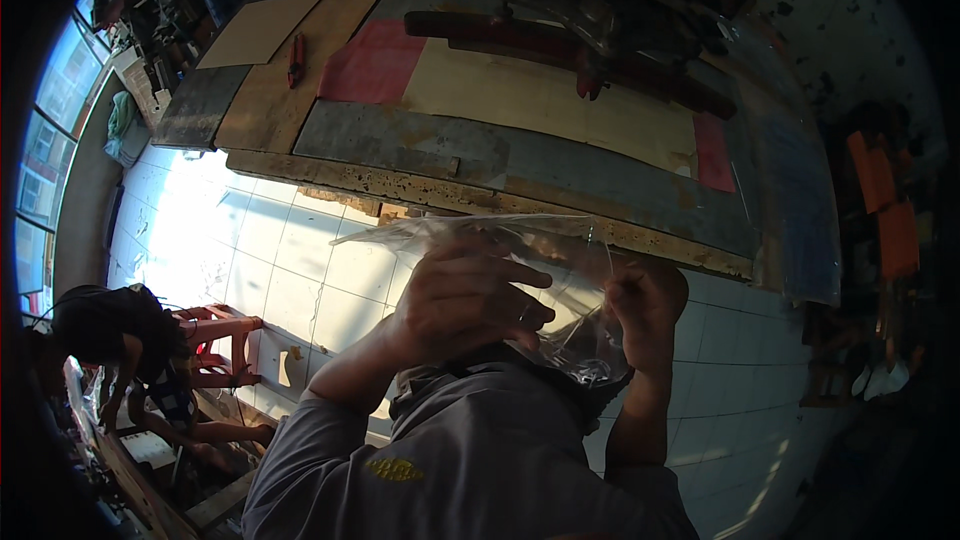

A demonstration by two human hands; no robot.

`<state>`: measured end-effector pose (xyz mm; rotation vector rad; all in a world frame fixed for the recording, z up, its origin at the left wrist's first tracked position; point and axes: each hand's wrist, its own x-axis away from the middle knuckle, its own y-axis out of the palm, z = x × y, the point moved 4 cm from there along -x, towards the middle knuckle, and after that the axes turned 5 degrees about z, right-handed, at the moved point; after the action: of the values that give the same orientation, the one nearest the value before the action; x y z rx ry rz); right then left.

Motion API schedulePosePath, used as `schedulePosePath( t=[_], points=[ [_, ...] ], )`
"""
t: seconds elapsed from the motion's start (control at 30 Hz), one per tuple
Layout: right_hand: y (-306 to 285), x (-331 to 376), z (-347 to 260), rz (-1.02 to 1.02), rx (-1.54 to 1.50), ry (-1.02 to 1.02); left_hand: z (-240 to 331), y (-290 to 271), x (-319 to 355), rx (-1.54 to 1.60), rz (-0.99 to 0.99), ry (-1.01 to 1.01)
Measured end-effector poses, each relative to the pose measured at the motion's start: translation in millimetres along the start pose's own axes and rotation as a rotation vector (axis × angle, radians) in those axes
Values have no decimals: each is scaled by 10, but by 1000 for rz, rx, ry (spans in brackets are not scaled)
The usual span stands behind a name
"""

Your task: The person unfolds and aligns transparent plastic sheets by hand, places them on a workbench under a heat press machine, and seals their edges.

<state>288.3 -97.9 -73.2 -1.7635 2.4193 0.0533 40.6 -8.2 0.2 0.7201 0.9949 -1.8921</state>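
In front of my chest hangs a clear plastic sheet or bag (575, 265), glossy and creased, with a crumpled lower part. My left hand (470, 295) lies against it with its fingers stretched out and apart, pointing right. Whether the hand is inside or behind the film, I cannot tell. At the sheet's right edge my right hand (645, 305) is closed, thumb and fingers pinching the plastic. A loose edge of the film reaches out to the left, past my left wrist.
Ahead stands a workbench (400, 135) with a worn wooden front edge, a cream and red panel (540, 95) and a dark clamp-like bar (590, 70) across it. A red-handled tool (296, 61) lies by some cardboard (265, 28). Left, a person (125, 355) bends beside a red stool (222, 345).
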Motion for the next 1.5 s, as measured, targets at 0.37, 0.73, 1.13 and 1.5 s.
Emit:
schedulePosePath(
  t=[0.37, 0.73, 1.13, 1.5],
  points=[
    [-52, 156, 253, -77, -93, 304, 13, 181, -53, -501, 193, -18],
    [250, -261, -972, 98, 594, -787, -74, 395, -187, -424, 97, 441],
    [202, -270, -952, 4, 489, -516, -167, 420, -263, -153, 37, 167],
    [97, -278, -756, 74, 142, -285, -144, 354, -313, -141, 41, -123]
  ],
)
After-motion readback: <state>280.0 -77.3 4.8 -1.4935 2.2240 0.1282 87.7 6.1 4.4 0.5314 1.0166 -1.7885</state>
